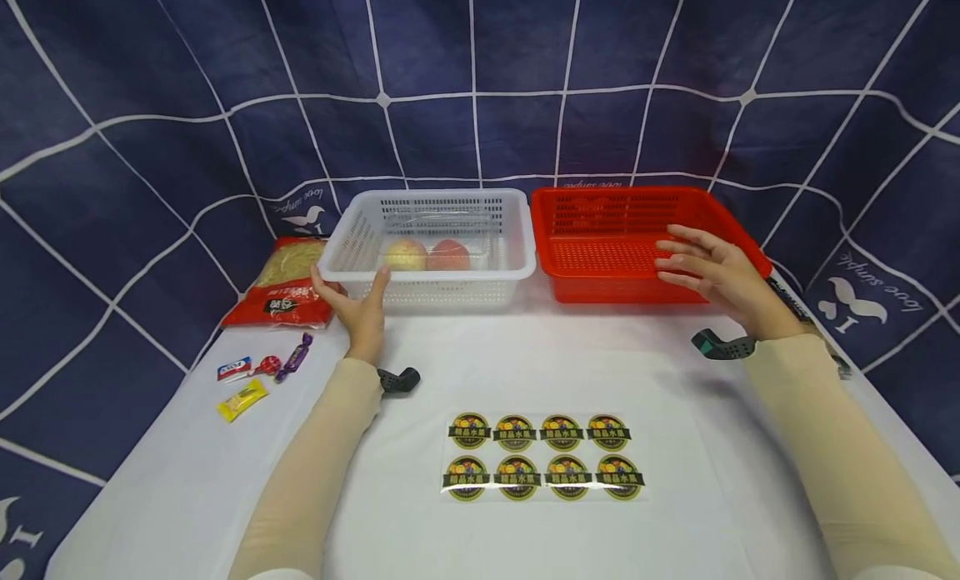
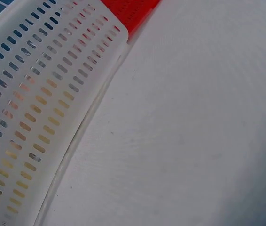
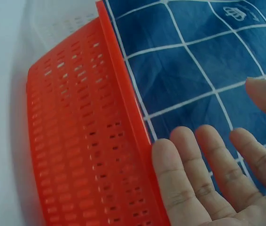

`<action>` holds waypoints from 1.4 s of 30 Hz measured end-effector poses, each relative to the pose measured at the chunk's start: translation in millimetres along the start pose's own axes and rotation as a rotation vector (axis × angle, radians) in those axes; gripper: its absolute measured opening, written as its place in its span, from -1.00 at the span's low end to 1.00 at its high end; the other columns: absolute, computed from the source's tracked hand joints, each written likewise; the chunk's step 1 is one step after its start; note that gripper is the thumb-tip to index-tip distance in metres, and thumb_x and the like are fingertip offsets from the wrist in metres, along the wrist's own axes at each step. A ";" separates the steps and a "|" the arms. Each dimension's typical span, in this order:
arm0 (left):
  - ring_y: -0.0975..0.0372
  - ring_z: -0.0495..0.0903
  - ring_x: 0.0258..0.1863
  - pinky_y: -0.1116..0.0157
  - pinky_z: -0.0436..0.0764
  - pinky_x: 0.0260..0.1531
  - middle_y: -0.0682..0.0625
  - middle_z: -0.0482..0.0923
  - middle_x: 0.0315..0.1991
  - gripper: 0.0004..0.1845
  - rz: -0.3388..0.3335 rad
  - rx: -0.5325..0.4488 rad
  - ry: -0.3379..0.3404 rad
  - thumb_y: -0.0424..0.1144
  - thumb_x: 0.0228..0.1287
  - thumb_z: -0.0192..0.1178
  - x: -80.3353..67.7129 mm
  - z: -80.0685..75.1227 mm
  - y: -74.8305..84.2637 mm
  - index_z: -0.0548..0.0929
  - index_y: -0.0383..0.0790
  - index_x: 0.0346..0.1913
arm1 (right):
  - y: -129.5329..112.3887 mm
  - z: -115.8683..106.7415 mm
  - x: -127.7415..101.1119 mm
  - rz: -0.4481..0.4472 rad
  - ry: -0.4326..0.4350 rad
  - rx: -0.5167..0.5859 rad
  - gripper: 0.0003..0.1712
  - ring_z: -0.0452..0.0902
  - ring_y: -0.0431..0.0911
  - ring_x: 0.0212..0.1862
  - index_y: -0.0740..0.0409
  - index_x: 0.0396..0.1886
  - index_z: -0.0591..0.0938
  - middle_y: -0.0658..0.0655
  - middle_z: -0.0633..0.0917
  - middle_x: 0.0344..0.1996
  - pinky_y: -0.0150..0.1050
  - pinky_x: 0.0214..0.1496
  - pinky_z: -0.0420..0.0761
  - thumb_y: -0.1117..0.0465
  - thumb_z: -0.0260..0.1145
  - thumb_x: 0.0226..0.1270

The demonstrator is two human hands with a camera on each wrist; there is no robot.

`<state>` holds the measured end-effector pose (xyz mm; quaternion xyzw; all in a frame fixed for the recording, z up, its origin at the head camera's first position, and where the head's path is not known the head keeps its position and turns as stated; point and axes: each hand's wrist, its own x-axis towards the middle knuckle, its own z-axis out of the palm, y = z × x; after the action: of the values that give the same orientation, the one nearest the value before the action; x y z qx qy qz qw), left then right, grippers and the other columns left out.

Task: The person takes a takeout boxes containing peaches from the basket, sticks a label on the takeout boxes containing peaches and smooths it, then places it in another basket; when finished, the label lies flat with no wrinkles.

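1. We see the left hand [image 1: 358, 307] at the front left corner of the white basket [image 1: 517, 230], thumb and forefinger spread apart and touching its front wall; the fingers are straight, not curled round the rim.
2. The right hand [image 1: 712, 276] is at the right front corner of the red basket [image 1: 600, 276]. Its fingers [image 3: 184, 188] are straight and spread, lying against the rim and gripping nothing.
3. The white basket stands at the back of the white table [image 1: 525, 372], just beside the red basket on its right, the two rims nearly touching.
4. Inside the white basket lie two peaches [image 1: 427, 254], side by side near the front wall.
5. The red basket looks empty from the head view.
6. Left of the white basket lies a noodle packet [image 1: 288, 284], with its corner close to the left hand.
7. In front of the packet we count a few wrapped sweets [image 1: 258, 376], well apart from the hands.
8. A sticker sheet [image 1: 543, 457] with eight round labels lies near the front of the table, between the forearms.
9. A dark blue cloth [image 1: 150, 147] with white lines hangs behind.
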<state>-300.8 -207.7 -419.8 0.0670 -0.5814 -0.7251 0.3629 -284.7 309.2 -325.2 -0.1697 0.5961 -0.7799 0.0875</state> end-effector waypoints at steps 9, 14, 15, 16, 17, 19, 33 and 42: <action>0.21 0.11 0.67 0.37 -0.01 0.65 0.00 0.01 0.72 0.24 0.027 0.023 -0.020 -0.21 0.39 0.51 0.3 -3.2 -3.1 -0.29 0.02 0.75 | -6.2 25.5 27.7 0.156 -0.065 -0.184 -0.53 0.76 -0.06 0.15 0.02 0.46 0.57 0.06 0.72 0.23 -0.23 0.16 0.76 0.34 0.23 0.67; 0.20 0.12 0.66 0.39 0.01 0.64 -0.01 0.02 0.71 0.23 0.048 0.029 -0.026 -0.23 0.40 0.49 1.1 -4.3 -4.6 -0.29 -0.01 0.74 | -6.8 40.5 47.5 0.221 -0.081 -0.299 -0.37 0.74 -0.01 0.17 0.13 0.65 0.36 0.07 0.69 0.27 -0.23 0.19 0.75 0.26 0.24 0.68; 0.20 0.12 0.66 0.39 0.01 0.64 -0.02 0.03 0.71 0.22 0.050 0.033 -0.026 -0.22 0.41 0.49 1.2 -4.6 -4.5 -0.29 -0.01 0.74 | -6.3 42.8 51.6 0.228 -0.087 -0.309 -0.36 0.74 -0.01 0.18 0.15 0.66 0.35 0.08 0.68 0.27 -0.23 0.19 0.75 0.25 0.24 0.69; 0.20 0.12 0.65 0.39 0.01 0.64 -0.01 0.03 0.71 0.22 0.049 0.038 -0.027 -0.21 0.41 0.49 1.2 -4.7 -4.5 -0.29 0.00 0.74 | -5.8 45.0 55.7 0.232 -0.096 -0.319 -0.36 0.73 0.00 0.19 0.17 0.66 0.34 0.08 0.68 0.28 -0.22 0.21 0.74 0.25 0.22 0.69; 0.20 0.12 0.65 0.39 0.01 0.64 -0.01 0.03 0.70 0.22 0.047 0.043 -0.026 -0.21 0.41 0.49 1.2 -5.0 -4.3 -0.29 0.01 0.74 | -5.0 47.7 59.7 0.234 -0.100 -0.339 -0.37 0.73 -0.01 0.18 0.18 0.65 0.35 0.08 0.68 0.28 -0.23 0.21 0.74 0.24 0.22 0.70; 0.21 0.12 0.65 0.39 0.01 0.64 0.00 0.03 0.70 0.21 0.044 0.052 -0.024 -0.19 0.42 0.48 1.0 -5.3 -4.1 -0.28 0.02 0.74 | -4.1 53.1 67.3 0.239 -0.120 -0.347 -0.37 0.72 0.00 0.19 0.20 0.65 0.35 0.08 0.69 0.27 -0.22 0.22 0.74 0.22 0.21 0.70; 0.21 0.11 0.66 0.37 -0.01 0.65 0.00 0.02 0.71 0.21 0.034 0.076 -0.023 -0.18 0.42 0.48 -1.2 -5.4 -4.3 -0.28 0.03 0.74 | 4.4 91.5 109.6 0.254 -0.216 -0.387 -0.37 0.68 0.10 0.24 0.31 0.65 0.31 0.33 0.54 0.43 -0.13 0.29 0.72 0.26 0.16 0.71; 0.22 0.08 0.66 0.30 -0.05 0.68 0.03 -0.02 0.72 0.20 0.016 0.086 -0.034 -0.20 0.45 0.45 -0.4 -5.0 -2.6 -0.31 0.07 0.75 | 19.7 118.6 136.3 0.246 -0.196 -0.355 -0.39 0.66 0.16 0.26 0.28 0.64 0.35 0.40 0.47 0.49 0.03 0.36 0.64 0.29 0.18 0.70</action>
<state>-299.0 -211.3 -423.8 0.0653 -0.6186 -0.6975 0.3557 -368.7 150.9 -294.7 -0.1835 0.7287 -0.6261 0.2081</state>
